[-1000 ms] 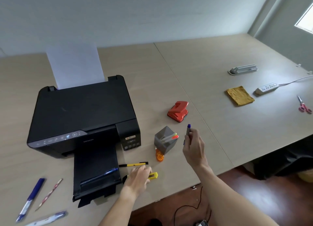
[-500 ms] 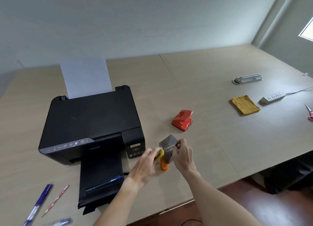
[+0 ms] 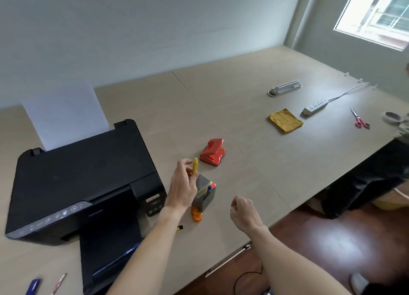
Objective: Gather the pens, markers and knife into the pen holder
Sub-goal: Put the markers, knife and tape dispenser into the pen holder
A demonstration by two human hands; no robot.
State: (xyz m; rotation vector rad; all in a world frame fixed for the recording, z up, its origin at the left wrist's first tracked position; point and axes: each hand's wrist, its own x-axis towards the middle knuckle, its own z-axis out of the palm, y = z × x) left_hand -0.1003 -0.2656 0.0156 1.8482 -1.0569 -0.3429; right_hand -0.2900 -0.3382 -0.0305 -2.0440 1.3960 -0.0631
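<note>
A grey pen holder (image 3: 205, 195) stands on the table right of the printer, with a yellow marker, a red-tipped one and a blue-capped pen sticking out. My left hand (image 3: 182, 188) is just above its left side, pinching a yellow utility knife (image 3: 195, 165) upright over the holder. My right hand (image 3: 243, 213) hovers to the right of the holder, fingers curled loosely, holding nothing. A yellow-and-black pen (image 3: 180, 227) lies on the table, mostly hidden under my left forearm. A blue pen (image 3: 33, 286) and a patterned pencil (image 3: 59, 283) lie at the bottom left.
A black printer (image 3: 77, 184) with paper fills the left. An orange tape dispenser (image 3: 196, 214) sits against the holder's front, a red hole punch (image 3: 213, 152) behind it. Far right lie a yellow cloth (image 3: 285, 120), power strip (image 3: 314, 106), scissors (image 3: 359, 120) and the table edge.
My right hand let go of the blue-capped pen into the holder and drew back to the right. My left hand lifted the yellow knife from the table up above the holder.
</note>
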